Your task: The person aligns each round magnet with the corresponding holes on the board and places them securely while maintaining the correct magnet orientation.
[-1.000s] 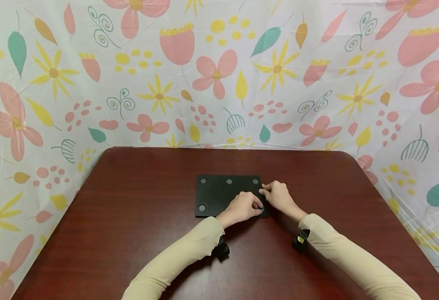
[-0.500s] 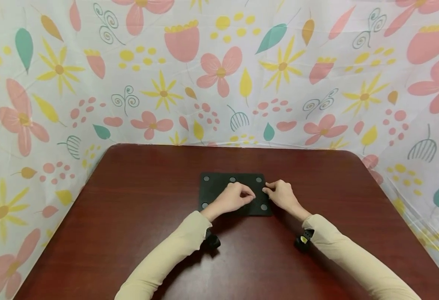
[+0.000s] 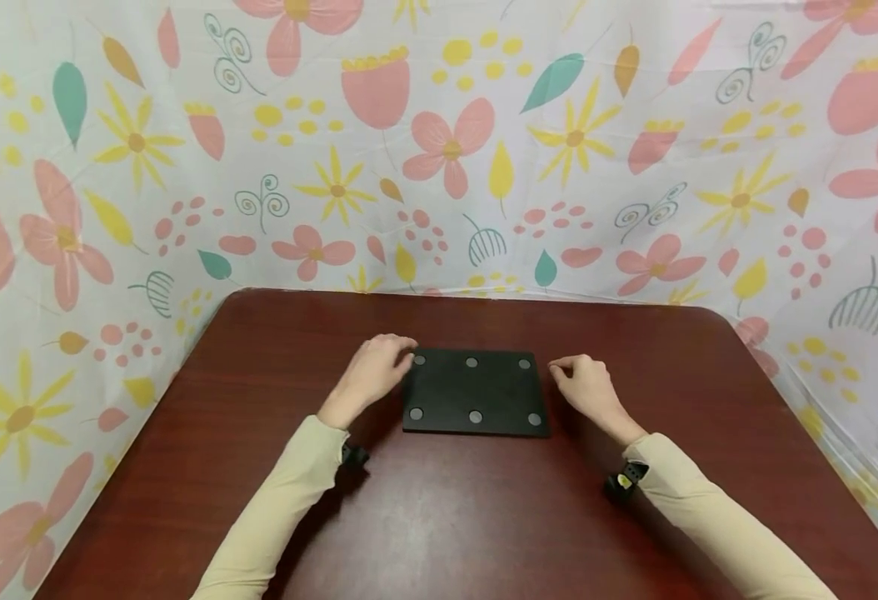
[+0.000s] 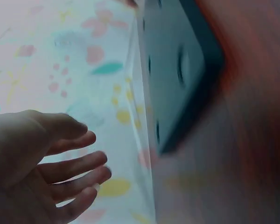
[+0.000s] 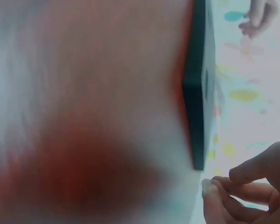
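A flat black rectangular board lies on the table, with round grey discs set in two rows along its far and near edges. My left hand is at the board's left side, its fingertips overlapping the far left corner in the head view. In the left wrist view its fingers are spread, loosely bent and hold nothing. My right hand is just off the board's right edge. Its fingers are loosely bent near the thumb in the right wrist view, with nothing visible between them.
The dark reddish-brown table has rounded far corners. Behind it and along both sides hangs a white cloth printed with flowers and leaves. A small black device is strapped at each wrist, one of them a wrist camera on the right.
My left hand has moved from the board's near right corner across to its left side, uncovering the discs. My right hand has drawn slightly away from the right edge. The head view has shifted a little.
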The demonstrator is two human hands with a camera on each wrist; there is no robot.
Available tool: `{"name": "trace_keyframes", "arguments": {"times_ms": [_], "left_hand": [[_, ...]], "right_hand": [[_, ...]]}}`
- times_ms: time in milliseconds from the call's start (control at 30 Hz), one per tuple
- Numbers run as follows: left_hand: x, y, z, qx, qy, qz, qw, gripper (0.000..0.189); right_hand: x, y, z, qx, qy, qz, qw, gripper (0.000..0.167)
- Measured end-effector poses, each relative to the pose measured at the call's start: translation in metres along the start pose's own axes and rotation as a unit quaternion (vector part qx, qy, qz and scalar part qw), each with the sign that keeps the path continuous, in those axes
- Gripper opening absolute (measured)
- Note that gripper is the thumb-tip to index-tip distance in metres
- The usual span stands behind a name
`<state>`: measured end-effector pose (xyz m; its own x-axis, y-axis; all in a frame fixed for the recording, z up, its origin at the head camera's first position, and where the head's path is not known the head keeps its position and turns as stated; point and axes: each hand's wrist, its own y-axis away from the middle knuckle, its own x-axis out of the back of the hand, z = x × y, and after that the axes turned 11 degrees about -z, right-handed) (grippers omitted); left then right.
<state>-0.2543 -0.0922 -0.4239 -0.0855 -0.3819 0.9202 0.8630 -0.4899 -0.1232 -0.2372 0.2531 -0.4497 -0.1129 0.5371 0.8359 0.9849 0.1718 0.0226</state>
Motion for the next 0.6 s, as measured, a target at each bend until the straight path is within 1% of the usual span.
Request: {"name": "trace_keyframes", "arguments": {"times_ms": [33,133,233,300,367,433,533,600], "left_hand": [[0.003,0.003,-0.005,0.006,-0.027,0.003,0.9996,0.028],[0.012,0.009,-0.02,0.038,-0.077,-0.004,0.9963,0.041],[0.016,0.011,-0.034,0.086,-0.097,-0.026,0.9912,0.056],[0.019,0.013,-0.042,0.11,-0.106,-0.038,0.9876,0.066],[0.021,0.014,-0.05,0.126,-0.106,-0.047,0.9851,0.073],[0.023,0.016,-0.056,0.134,-0.109,-0.055,0.9834,0.078],[0.026,0.018,-0.065,0.141,-0.114,-0.063,0.9815,0.081],[0.028,0.019,-0.069,0.144,-0.116,-0.07,0.9803,0.082]], "right_hand": [[0.004,-0.001,0.001,0.006,0.011,0.007,0.9999,0.029],[0.016,-0.003,0.006,0.032,0.047,0.026,0.9981,0.031],[0.027,-0.005,0.012,0.061,0.082,0.037,0.9941,0.04],[0.034,-0.006,0.017,0.068,0.108,0.042,0.9909,0.048],[0.039,-0.007,0.022,0.063,0.139,0.045,0.9873,0.056],[0.044,-0.006,0.027,0.048,0.175,0.043,0.9825,0.061],[0.049,-0.005,0.033,0.02,0.219,0.027,0.9752,0.067],[0.052,-0.005,0.036,0.001,0.235,0.009,0.9719,0.071]]}}
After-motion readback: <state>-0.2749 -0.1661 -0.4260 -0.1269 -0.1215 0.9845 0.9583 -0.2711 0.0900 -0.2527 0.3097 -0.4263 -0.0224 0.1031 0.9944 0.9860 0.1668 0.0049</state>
